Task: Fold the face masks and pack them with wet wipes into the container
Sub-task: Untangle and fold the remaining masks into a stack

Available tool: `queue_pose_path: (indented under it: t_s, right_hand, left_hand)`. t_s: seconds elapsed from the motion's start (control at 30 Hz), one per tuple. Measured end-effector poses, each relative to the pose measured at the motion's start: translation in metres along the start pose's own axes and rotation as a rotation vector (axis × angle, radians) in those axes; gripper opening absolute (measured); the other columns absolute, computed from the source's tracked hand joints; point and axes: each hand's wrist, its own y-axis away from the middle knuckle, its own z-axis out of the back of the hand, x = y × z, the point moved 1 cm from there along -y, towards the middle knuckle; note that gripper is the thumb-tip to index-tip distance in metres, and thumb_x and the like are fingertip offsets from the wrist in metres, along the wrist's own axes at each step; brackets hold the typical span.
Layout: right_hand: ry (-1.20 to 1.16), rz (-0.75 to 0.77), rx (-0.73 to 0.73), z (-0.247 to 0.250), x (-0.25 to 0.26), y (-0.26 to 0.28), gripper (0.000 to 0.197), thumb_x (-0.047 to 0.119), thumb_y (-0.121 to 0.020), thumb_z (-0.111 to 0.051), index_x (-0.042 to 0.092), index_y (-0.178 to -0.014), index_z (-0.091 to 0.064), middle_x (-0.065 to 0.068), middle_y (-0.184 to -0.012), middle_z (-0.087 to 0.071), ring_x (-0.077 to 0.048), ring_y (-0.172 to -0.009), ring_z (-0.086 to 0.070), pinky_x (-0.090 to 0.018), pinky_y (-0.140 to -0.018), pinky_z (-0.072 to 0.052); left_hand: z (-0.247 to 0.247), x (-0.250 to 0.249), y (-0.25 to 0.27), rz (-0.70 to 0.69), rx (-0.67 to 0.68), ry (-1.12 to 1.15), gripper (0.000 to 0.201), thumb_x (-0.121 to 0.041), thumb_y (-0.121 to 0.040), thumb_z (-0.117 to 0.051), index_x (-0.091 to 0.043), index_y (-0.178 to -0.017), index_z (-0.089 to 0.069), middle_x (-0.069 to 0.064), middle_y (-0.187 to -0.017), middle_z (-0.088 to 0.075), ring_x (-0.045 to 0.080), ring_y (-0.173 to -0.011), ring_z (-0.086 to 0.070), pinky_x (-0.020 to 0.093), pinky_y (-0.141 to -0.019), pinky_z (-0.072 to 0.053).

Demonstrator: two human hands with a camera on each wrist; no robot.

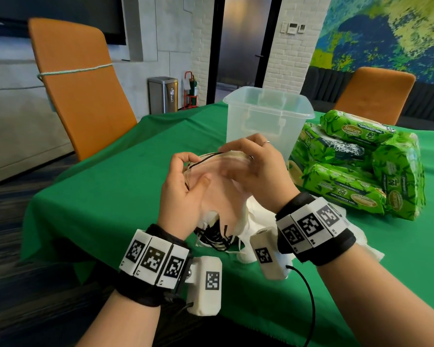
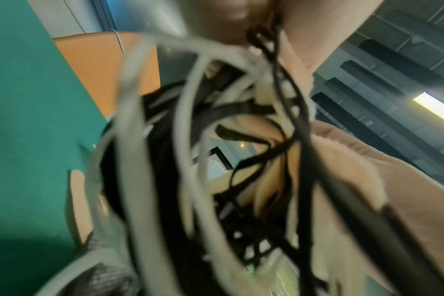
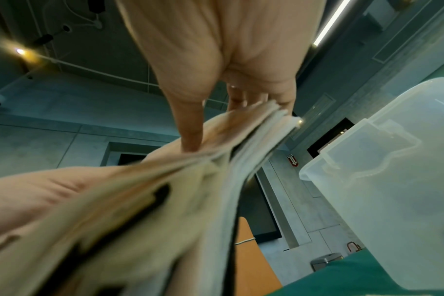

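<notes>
Both hands hold a stack of face masks [image 1: 218,181] above the green table [image 1: 125,186], just in front of the clear plastic container [image 1: 268,118]. My left hand [image 1: 183,186] grips the stack's left side, where black and white ear loops [image 2: 195,140] dangle. My right hand [image 1: 258,171] pinches the stack's right edge [image 3: 241,144], thumb on one face and fingers on the other. More white masks [image 1: 258,219] lie on the table under my hands. The open, empty container [image 3: 383,190] stands upright. Green wet wipe packs [image 1: 356,166] are piled to its right.
An orange chair [image 1: 78,91] stands at the table's far left corner and another [image 1: 376,93] behind the wipes. A metal bin [image 1: 163,94] stands by the far wall. The table's left edge drops off beside my left hand.
</notes>
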Motion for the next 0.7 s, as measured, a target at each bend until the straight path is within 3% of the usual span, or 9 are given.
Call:
queue_pose_path:
  t_s: [0.1, 0.17, 0.27, 0.37, 0.43, 0.5, 0.6, 0.7]
  right_hand:
    - [0.033, 0.071, -0.081, -0.0011, 0.0035, -0.0007, 0.025, 0.009, -0.063, -0.079, 0.014, -0.086, -0.071, -0.001, -0.091, -0.049, -0.022, -0.084, -0.052, -0.027, -0.075, -0.043]
    - [0.077, 0.14, -0.084, -0.0021, 0.0059, -0.0014, 0.02, 0.012, -0.06, -0.077, 0.014, -0.079, -0.069, 0.002, -0.087, -0.052, -0.025, -0.082, -0.055, -0.04, -0.072, -0.044]
    - [0.115, 0.219, -0.077, -0.0022, 0.0074, -0.001, 0.016, 0.012, -0.061, -0.074, 0.011, -0.076, -0.068, 0.001, -0.077, -0.058, -0.025, -0.074, -0.056, -0.032, -0.068, -0.041]
    - [0.107, 0.235, -0.11, -0.0019, 0.0078, 0.0017, 0.023, 0.011, -0.064, -0.071, 0.011, -0.087, -0.07, -0.006, -0.081, -0.064, -0.018, -0.077, -0.056, -0.026, -0.069, -0.041]
    - [0.128, 0.257, -0.136, -0.0046, 0.0084, 0.003, 0.026, 0.011, -0.066, -0.071, 0.015, -0.092, -0.072, -0.008, -0.089, -0.063, -0.021, -0.083, -0.057, -0.033, -0.072, -0.043]
    - [0.223, 0.307, -0.143, -0.0084, 0.0096, 0.0033, 0.021, 0.013, -0.067, -0.071, 0.018, -0.087, -0.074, -0.01, -0.094, -0.06, -0.03, -0.085, -0.057, -0.039, -0.073, -0.041]
    - [0.329, 0.317, -0.069, -0.0098, 0.0097, 0.0012, 0.022, 0.02, -0.069, -0.07, 0.022, -0.09, -0.074, -0.01, -0.097, -0.057, -0.032, -0.084, -0.053, -0.043, -0.071, -0.04]
    - [0.345, 0.27, 0.033, -0.0071, 0.0104, -0.001, 0.03, 0.024, -0.071, -0.066, 0.024, -0.101, -0.07, -0.011, -0.099, -0.052, -0.031, -0.086, -0.048, -0.041, -0.072, -0.039]
  left_hand:
    - [-0.0005, -0.0001, 0.0002, 0.011, -0.005, -0.024, 0.025, -0.017, -0.079, -0.062, -0.031, -0.092, -0.047, -0.004, -0.084, -0.064, 0.005, -0.068, -0.059, 0.027, -0.067, -0.046]
    - [-0.0006, -0.001, 0.0009, 0.02, -0.014, -0.038, 0.024, -0.022, -0.076, -0.062, -0.036, -0.09, -0.048, 0.005, -0.087, -0.068, 0.023, -0.076, -0.065, 0.041, -0.075, -0.052]
    - [0.0004, -0.004, 0.0018, 0.009, -0.021, -0.043, 0.027, -0.032, -0.072, -0.063, -0.045, -0.09, -0.049, 0.019, -0.086, -0.066, 0.042, -0.075, -0.061, 0.056, -0.073, -0.051]
    - [-0.0001, -0.0061, 0.0019, -0.012, -0.034, -0.074, 0.035, -0.029, -0.074, -0.064, -0.051, -0.096, -0.047, 0.02, -0.081, -0.066, 0.043, -0.067, -0.059, 0.057, -0.065, -0.05]
    - [-0.0009, -0.0079, 0.002, -0.02, -0.022, -0.078, 0.038, -0.033, -0.075, -0.062, -0.053, -0.102, -0.045, 0.024, -0.083, -0.066, 0.043, -0.071, -0.06, 0.057, -0.068, -0.05]
    - [-0.0016, -0.0093, 0.0024, -0.01, -0.01, -0.101, 0.043, -0.028, -0.079, -0.062, -0.052, -0.108, -0.043, 0.024, -0.084, -0.066, 0.039, -0.074, -0.061, 0.05, -0.069, -0.051]
    - [-0.0022, -0.0086, 0.0036, 0.005, 0.006, -0.105, 0.046, -0.015, -0.085, -0.062, -0.046, -0.112, -0.04, 0.024, -0.087, -0.065, 0.037, -0.076, -0.061, 0.04, -0.069, -0.05]
    - [-0.0029, -0.0073, 0.0058, 0.012, 0.033, -0.063, 0.045, -0.021, -0.083, -0.056, -0.047, -0.115, -0.039, 0.021, -0.093, -0.066, 0.04, -0.081, -0.062, 0.047, -0.075, -0.051]
